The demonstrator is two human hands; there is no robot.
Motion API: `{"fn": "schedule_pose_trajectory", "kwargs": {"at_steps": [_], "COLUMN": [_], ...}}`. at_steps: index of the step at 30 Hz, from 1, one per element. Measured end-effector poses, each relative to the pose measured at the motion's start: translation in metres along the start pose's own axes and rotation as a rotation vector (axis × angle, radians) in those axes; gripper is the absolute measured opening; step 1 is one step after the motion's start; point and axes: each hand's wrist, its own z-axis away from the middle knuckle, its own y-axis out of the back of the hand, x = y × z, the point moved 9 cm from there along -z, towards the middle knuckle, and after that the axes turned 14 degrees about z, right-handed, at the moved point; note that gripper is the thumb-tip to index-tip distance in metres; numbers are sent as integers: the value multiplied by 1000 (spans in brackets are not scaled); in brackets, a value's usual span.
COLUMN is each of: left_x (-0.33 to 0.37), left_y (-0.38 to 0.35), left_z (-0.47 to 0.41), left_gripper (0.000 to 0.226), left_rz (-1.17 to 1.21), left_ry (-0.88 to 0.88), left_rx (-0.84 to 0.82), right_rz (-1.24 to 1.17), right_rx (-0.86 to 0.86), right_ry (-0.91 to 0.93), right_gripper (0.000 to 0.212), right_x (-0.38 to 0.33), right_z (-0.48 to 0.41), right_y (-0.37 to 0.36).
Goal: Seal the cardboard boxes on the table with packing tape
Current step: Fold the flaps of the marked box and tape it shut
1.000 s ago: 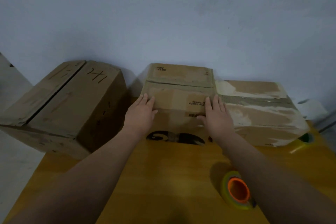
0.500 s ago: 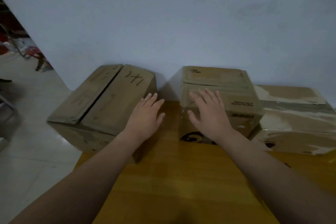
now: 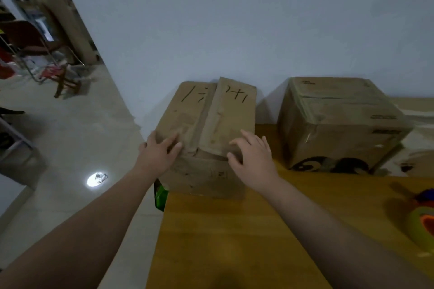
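Observation:
A cardboard box with black handwriting (image 3: 206, 129) stands at the table's left edge, its two top flaps meeting unevenly along a middle seam. My left hand (image 3: 157, 155) rests flat on the near end of the left flap. My right hand (image 3: 252, 159) presses on the near end of the right flap, fingers spread. A second cardboard box (image 3: 338, 122) with printed marks stands to the right, apart from both hands. A tape roll with an orange core (image 3: 422, 225) lies at the right edge of view.
The yellow wooden table (image 3: 234, 241) ends just left of the handwritten box, with tiled floor below. A green object (image 3: 160, 197) hangs at the table's left edge. A third box (image 3: 418, 110) lies far right against the white wall. Chairs stand far left.
My view swung left. Both hands left the printed box and moved onto the top flaps of the handwritten box. The tape roll came back into view at the right.

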Motion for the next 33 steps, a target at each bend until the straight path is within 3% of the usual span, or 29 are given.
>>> {"fn": "schedule_pose_trajectory", "kwargs": {"at_steps": [3,8,14,18,20,24,28,33], "left_x": [21,56,92,69,61,86,123,187], "left_y": [6,-3,-18,-34,-42,-56,-74,-115], "left_z": [18,72,115,83,73,98,146,198], "left_gripper": [55,39,43,83,88,83,81,71], "left_rz": [-80,99,182,-291,-438,-453,-300,-216], "left_ry": [-179,-554,-927,-847,-783,-849,-921,-1011], "left_rx": [72,111,-143,-256,-303,-230,-171,-187], "right_rz": [10,122,219,303,307,341,327,364], "right_rx": [-17,-46,-57,-125,-147,-128,-112,-98], "right_ry": [-85,-203,-229,-212,-219,-236,-257,-247], "right_gripper": [38,51,49,54,58,58,55,44], "right_x": [1,12,26,19,19,36,65,107], "right_z": [6,18,44,54,57,69,88,120], "right_y": [-3,-5,-4,-6,-5,4,17,33]}}
